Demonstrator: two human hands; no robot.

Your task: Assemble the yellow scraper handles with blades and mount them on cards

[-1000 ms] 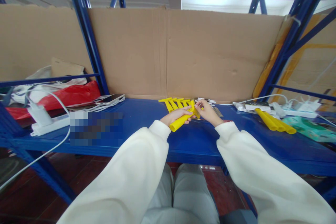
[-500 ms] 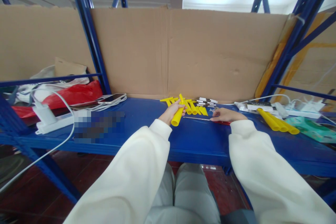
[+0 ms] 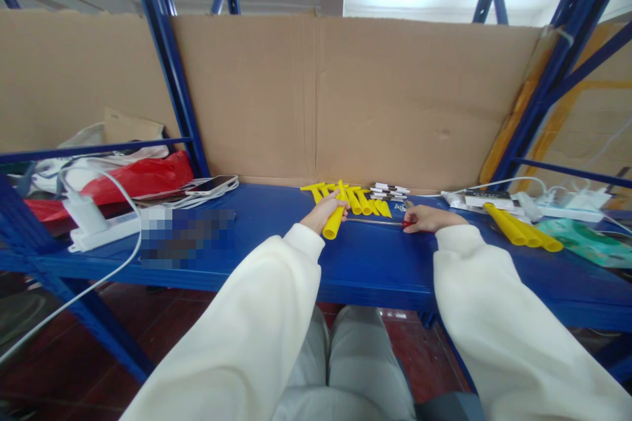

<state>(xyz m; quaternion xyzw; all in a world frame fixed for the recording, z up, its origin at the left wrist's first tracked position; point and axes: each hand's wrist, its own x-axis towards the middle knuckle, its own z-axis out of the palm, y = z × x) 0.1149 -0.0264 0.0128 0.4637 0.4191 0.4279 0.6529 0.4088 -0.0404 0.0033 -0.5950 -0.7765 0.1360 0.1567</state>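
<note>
My left hand [image 3: 324,212] is closed around a yellow tapered tube [image 3: 333,225], its wide end toward me. My right hand [image 3: 424,218] grips what looks like a screwdriver [image 3: 375,222] by its red handle, most of which the fingers cover. The thin metal shaft points left, low over the blue shelf, its far end close to the tube and my left fingers. Just behind my left hand lie several more yellow tubes and flat yellow pieces [image 3: 366,204]. Black-and-white pens or markers [image 3: 390,191] are stacked beside them.
Three yellow tubes [image 3: 524,231] lie right of my right arm, beside a green packet [image 3: 587,243] and a white power strip [image 3: 567,212]. A phone [image 3: 213,185], red bag [image 3: 141,176] and white cable sit left. A cardboard wall [image 3: 395,99] rises behind the blue shelf [image 3: 276,223].
My right hand has shifted slightly right, and its fingers now wrap the red handle near the shaft. My left hand with the yellow tube has barely moved.
</note>
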